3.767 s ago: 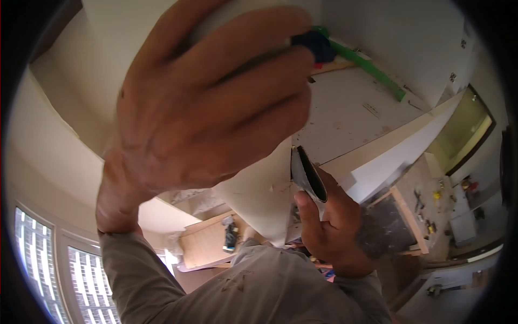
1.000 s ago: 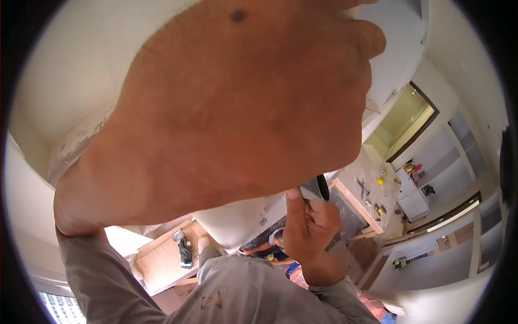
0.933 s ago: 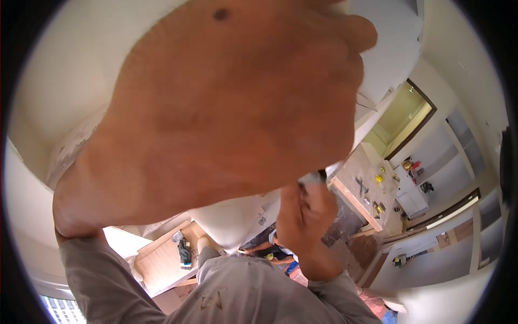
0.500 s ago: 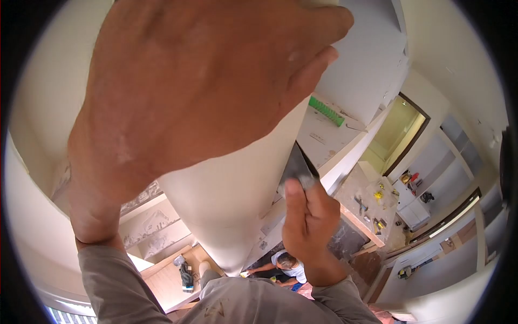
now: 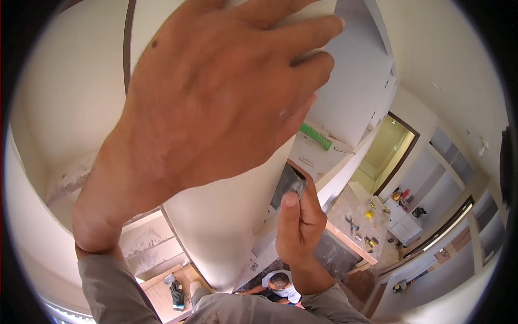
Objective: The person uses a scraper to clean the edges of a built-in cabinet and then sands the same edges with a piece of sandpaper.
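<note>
My left hand [image 5: 216, 102] fills the upper middle of the view, its fingers stretched apart over a cream sheet or panel [image 5: 216, 227]. The palm side is hidden; the hand seems to lie flat on the sheet's upper part. The sheet runs down toward my body and looks curved through the lens. At its right edge, my right hand [image 5: 302, 227] grips a flat, dark grey piece [image 5: 283, 186] with a worn, pale end, thumb on top and fingers behind. I cannot make out its exact kind. It is beside or against the sheet's edge.
A green ridged strip [image 5: 317, 136] lies on a cabinet shelf to the right. Beyond stands a worktable [image 5: 337, 216] with several tools. A co-worker [image 5: 280, 283] crouches below. Dark gloves or a brush [image 5: 176, 294] lie on a board at lower left.
My left hand has shifted a little, and its fingers are more spread and in view. The whole scene has tilted slightly. My right hand keeps hold of the dark grey piece.
</note>
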Motion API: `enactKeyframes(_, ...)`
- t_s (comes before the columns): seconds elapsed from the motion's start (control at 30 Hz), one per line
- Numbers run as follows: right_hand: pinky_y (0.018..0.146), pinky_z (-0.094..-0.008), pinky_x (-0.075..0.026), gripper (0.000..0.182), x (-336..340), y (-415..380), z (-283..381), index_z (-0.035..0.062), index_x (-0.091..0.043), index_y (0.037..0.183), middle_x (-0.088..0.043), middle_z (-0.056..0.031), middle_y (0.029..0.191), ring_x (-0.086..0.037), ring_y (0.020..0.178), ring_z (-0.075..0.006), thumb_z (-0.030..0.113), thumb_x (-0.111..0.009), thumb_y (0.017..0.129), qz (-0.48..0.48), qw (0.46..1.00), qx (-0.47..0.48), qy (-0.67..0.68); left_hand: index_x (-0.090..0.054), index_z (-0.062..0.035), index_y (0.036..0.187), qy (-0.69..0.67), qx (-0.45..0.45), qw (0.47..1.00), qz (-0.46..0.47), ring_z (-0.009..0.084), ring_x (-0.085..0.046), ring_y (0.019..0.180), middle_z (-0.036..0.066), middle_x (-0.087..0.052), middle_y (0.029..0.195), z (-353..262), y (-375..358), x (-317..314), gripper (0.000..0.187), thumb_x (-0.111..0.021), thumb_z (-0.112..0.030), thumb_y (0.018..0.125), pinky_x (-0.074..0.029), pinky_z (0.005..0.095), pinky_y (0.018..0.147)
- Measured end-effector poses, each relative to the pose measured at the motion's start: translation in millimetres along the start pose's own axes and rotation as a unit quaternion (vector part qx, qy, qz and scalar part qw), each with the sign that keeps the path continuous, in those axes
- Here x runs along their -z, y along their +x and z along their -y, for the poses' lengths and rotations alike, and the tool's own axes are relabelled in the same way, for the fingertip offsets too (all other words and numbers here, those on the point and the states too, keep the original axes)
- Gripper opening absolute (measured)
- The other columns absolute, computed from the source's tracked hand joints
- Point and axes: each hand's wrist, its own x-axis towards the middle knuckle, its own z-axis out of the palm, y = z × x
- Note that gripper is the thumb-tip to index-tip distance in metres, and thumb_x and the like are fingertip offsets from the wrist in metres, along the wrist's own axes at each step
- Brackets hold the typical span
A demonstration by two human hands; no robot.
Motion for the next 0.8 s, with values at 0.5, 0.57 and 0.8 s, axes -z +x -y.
enactKeyframes(0.5, 0.078, -0.0320, -0.046, 0.028, -1, 47, 23, -0.0055, -0.055, 0.121, -0.061, -0.0191, 0.101, -0.058, 0.085, -0.0217, 0.012, -0.046, 0.102, -0.001, 0.999, -0.040, 0.032, -0.052, -0.0132, 0.139, 0.067, 0.078, 0.995, -0.012, 0.0264, -0.034, 0.143, 0.006, -0.047, 0.147, 16, 0, 4, 0.048, -0.043, -0.013, 0.092, -0.019, 0.0525, 0.118)
enactKeyframes(0.57, 0.075, -0.0327, -0.046, 0.025, -5, 44, 15, -0.0046, -0.056, 0.118, -0.060, -0.0182, 0.097, -0.056, 0.081, -0.0210, 0.012, -0.047, 0.102, -0.023, 0.999, 0.014, 0.042, -0.051, -0.0131, 0.140, 0.077, 0.092, 0.993, -0.020, 0.0264, -0.034, 0.143, 0.006, -0.046, 0.147, 15, 2, 6, 0.049, -0.043, -0.012, 0.092, -0.019, 0.0525, 0.118)
enactKeyframes(0.8, 0.071, -0.0334, -0.045, 0.021, -3, 70, 25, -0.0044, -0.057, 0.109, -0.059, -0.0164, 0.090, -0.054, 0.076, -0.0208, 0.012, -0.047, 0.102, -0.024, 1.000, 0.010, 0.006, -0.049, -0.0124, 0.143, 0.167, 0.088, 0.981, -0.050, 0.0264, -0.031, 0.145, 0.006, -0.043, 0.151, 42, -6, -8, 0.053, -0.041, -0.010, 0.091, -0.018, 0.0524, 0.118)
